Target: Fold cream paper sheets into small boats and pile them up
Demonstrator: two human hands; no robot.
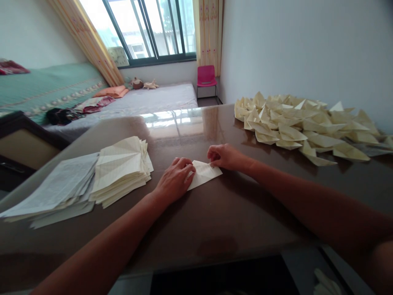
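A small folded sheet of cream paper (205, 173) lies on the glossy brown table (215, 213) in front of me. My left hand (175, 180) rests flat on its left part, fingers stretched over the fold. My right hand (225, 157) is curled at the sheet's upper right corner, fingertips pinching the paper's edge.
A stack of flat and pre-creased sheets (119, 170) sits at the left beside printed pages (58, 188). A heap of folded paper shapes (307, 125) covers the table's right rear. Beyond the table are a bed (132, 104), a pink chair (206, 76) and a window (147, 28).
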